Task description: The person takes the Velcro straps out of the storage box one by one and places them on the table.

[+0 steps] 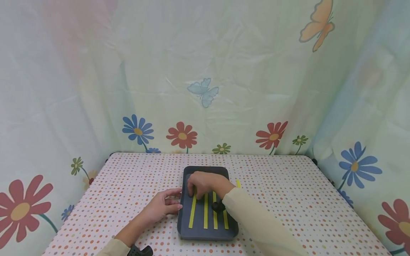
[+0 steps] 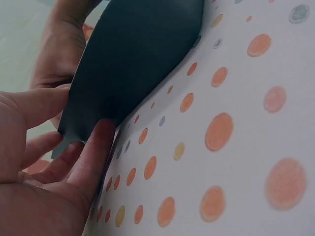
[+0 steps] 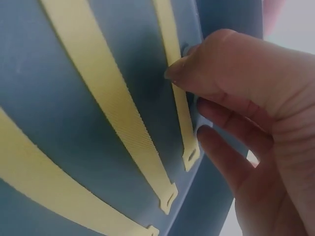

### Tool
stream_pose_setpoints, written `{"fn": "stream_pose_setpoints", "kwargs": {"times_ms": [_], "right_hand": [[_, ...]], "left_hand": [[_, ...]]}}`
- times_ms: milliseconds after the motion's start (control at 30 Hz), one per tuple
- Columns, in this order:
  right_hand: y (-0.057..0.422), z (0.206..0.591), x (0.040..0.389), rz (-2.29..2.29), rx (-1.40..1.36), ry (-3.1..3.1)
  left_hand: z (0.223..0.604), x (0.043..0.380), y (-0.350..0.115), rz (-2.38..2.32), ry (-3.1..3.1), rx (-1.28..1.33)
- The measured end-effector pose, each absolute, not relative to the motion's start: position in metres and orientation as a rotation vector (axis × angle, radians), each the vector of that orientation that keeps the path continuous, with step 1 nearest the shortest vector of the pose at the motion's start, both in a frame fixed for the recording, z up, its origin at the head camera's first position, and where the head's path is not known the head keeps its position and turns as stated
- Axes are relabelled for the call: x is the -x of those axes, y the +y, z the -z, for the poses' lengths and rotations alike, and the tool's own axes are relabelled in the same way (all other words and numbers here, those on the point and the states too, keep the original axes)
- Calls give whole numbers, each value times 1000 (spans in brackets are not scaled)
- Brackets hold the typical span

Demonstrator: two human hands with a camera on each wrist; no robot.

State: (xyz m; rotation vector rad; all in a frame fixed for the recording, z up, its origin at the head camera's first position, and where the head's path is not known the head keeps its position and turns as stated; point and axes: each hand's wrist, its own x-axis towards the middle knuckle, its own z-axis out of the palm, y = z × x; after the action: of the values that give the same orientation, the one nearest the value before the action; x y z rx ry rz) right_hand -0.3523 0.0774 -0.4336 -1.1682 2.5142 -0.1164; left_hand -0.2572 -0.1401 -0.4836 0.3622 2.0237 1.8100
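**Flowered curtain (image 1: 243, 64) framed a dark tray (image 1: 200, 234) and its yellow strips (image 1: 206, 213)**

The curtain, printed with red and blue flowers, an orange butterfly (image 1: 311, 31) and a pale-blue butterfly (image 1: 208, 95), rose behind and beside a worktop (image 1: 141, 174) patterned with small coloured dots. The dark grey-blue tray lay about midway across that surface, its long sides running away from the person. Cream sleeves (image 1: 256, 220) reached in from the near edge.

The left hand (image 1: 163, 205) was released, its relaxed fingers resting against the outside of the tray's left wall, with the thumb at the rim. The right hand (image 1: 204, 183), crossing over the tray, grasped the leftmost strip (image 1: 192, 215) between thumb and finger near its far end; whether the strip was raised off the tray floor could not be told.

Four strips lay lengthwise inside the tray, slightly fanned and apart from one another. A fifth strip (image 1: 238, 183) showed just beyond the tray's right side, partly hidden by the right sleeve. Close up, the strips had finely toothed edges and a small slot (image 3: 171, 199) at the end.
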Motion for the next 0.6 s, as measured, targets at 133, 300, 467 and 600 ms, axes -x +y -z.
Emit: {"fn": "stream_pose_setpoints", "kwargs": {"times_ms": [133, 300, 467, 600], "right_hand": [[77, 433, 352, 136, 1167, 2511], [76, 434, 352, 144, 1158, 2512], [74, 434, 351, 144, 1154, 2504], [73, 433, 350, 128, 1157, 2500]], "left_hand": [[484, 258, -140, -1814, 2018, -364], [486, 259, -140, -1813, 2016, -370], [486, 259, -140, -1810, 2022, -365], [487, 259, -140, -1808, 2027, -364]]}}
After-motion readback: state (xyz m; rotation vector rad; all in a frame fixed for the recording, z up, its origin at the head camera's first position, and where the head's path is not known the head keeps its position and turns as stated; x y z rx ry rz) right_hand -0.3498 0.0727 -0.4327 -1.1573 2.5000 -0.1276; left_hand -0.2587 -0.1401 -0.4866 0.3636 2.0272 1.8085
